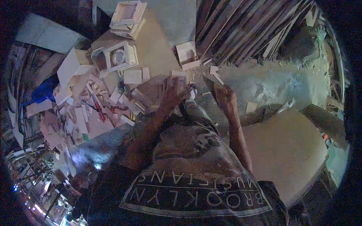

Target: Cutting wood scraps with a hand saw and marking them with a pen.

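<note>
My left hand is in front of my body, its fingers curled at the edge of a small pale wooden piece. Poor light hides exactly how the fingers meet that piece. To its right, my right hand is closed round a dark, flat, pointed piece, whose kind I cannot make out. Ahead of the hands stands an open pale wooden box. Left of them, a square wooden frame with a round opening rests on a brown board.
More stacked wooden frames stand at the far left. Wood offcuts and a red-handled tool litter the left side. Long dark planks lean at the far right. A large brown panel lies near my right arm.
</note>
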Motion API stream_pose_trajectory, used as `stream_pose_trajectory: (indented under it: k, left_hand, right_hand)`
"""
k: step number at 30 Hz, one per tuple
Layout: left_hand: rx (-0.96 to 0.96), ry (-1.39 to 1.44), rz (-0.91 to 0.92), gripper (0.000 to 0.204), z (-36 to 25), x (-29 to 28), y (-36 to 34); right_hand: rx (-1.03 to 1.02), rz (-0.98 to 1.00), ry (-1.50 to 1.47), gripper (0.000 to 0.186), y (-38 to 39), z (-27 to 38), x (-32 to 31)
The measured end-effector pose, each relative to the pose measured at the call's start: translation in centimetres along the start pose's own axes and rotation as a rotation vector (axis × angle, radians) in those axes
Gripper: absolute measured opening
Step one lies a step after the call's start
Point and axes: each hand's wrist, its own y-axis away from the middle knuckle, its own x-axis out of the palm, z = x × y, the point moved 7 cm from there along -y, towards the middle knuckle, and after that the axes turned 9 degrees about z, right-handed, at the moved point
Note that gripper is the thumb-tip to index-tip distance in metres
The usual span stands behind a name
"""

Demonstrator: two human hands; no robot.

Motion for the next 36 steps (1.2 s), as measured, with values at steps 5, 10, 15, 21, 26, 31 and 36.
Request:
stream_pose_trajectory:
  k: [5, 10, 15, 21, 26, 31, 36]
  left_hand:
    - [-0.032, 0.069, 0.277, 0.075, 0.9, 3.4, -0.8]
    - [-0.151, 0.341, 0.283, 0.087, 1.4, 0.4, -1.6]
    - [-0.154, 0.244, 0.133, 0.095, 2.7, -0.9, 0.4]
    - [-0.328, 0.042, 0.132, 0.093, 3.6, -0.6, 2.9]
    - [-0.263, -0.018, 0.257, 0.082, 2.9, -2.0, 1.7]
    - [-0.333, 0.618, 0.086, 0.054, 9.8, 2.1, 2.8]
    - [-0.278, 1.01, 0.055, 0.035, 9.3, -0.8, 0.7]
  right_hand:
    - [-0.043, 0.086, -0.084, 0.044, -1.0, 2.0, 1.1]
    - [-0.021, 0.01, -0.025, 0.044, -0.5, 4.9, 1.7]
    - [-0.111, 0.056, -0.192, 0.046, 0.0, 5.9, 2.2]
    - [0.012, 0.075, -0.014, 0.046, 0.1, 4.1, 0.8]
    - [0.039, 0.074, 0.004, 0.05, -1.2, 1.2, 0.1]
    - [0.001, 0.11, 0.045, 0.048, -1.9, 1.4, 0.7]
    - [-0.092, 0.044, 0.026, 0.043, -1.7, 2.1, 1.4]
